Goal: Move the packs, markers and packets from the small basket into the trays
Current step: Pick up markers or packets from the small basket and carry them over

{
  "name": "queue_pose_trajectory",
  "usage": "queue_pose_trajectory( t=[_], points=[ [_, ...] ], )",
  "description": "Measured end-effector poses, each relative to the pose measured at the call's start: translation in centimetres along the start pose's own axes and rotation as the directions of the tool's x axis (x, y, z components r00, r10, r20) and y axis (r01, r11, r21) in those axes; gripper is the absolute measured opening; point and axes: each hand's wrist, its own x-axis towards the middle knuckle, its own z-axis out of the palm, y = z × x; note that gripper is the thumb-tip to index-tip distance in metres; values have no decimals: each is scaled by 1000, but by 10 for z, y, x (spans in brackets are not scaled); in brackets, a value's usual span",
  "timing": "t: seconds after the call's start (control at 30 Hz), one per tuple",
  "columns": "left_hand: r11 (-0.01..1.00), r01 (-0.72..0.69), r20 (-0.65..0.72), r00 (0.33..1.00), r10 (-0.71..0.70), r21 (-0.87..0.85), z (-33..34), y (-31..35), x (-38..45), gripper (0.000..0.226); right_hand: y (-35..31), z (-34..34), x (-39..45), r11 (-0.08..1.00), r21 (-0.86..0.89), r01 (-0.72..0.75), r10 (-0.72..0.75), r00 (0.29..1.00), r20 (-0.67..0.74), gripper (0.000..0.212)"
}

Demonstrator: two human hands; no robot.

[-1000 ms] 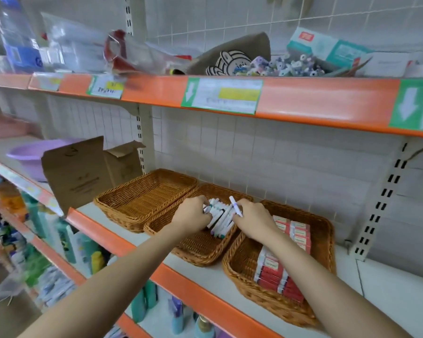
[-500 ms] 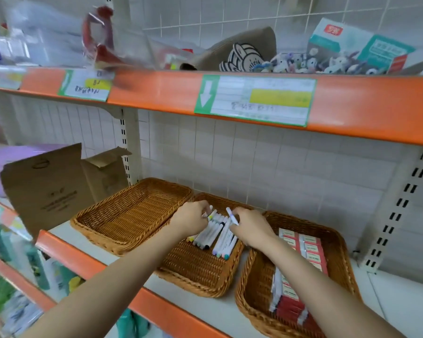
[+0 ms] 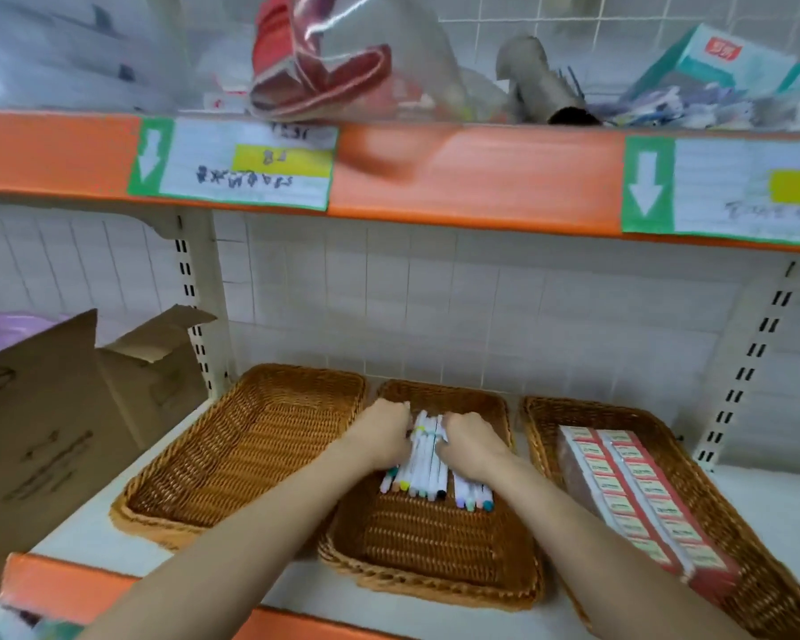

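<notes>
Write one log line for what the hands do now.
hands: left and right grip markers | place: middle tray | left tray: bare | right tray: packs

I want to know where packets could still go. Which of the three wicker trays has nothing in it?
The left tray, beside the cardboard box. The middle tray holds markers; the right tray holds red packs.

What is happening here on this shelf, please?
A person is arranging white markers in the middle wicker tray. The left hand and right hand press the bundle from both sides. The right tray holds rows of red packs; the left tray shows nothing inside.
</notes>
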Motion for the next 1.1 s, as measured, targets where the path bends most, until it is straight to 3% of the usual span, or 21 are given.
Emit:
queue_pose_trajectory(
  t=[0.2,0.43,0.57,0.77,0.93,1.1],
  points=[
    [979,-74,31,997,69,189,6,-3,1,23,-12,10,3,992,-83,-97,99,995,10,35],
    [969,-131,56,991,122,211,6,-4,-3,20,-17,11,-12,976,-165,-141,145,989,13,45],
    [972,-148,104,986,130,184,8,-2,-10,25,-14,6,-26,975,-194,-109,106,994,-25,44],
    [977,-162,179,974,136,138,2,12,-24,50,-3,2,-54,915,-403,20,-22,1000,-1,53],
    [977,-172,302,945,128,124,2,40,-38,69,24,-8,-86,952,-305,39,-6,994,110,69],
    [980,-173,279,950,141,95,8,88,-56,70,53,-27,-133,973,-230,14,15,992,124,68]
  ],
)
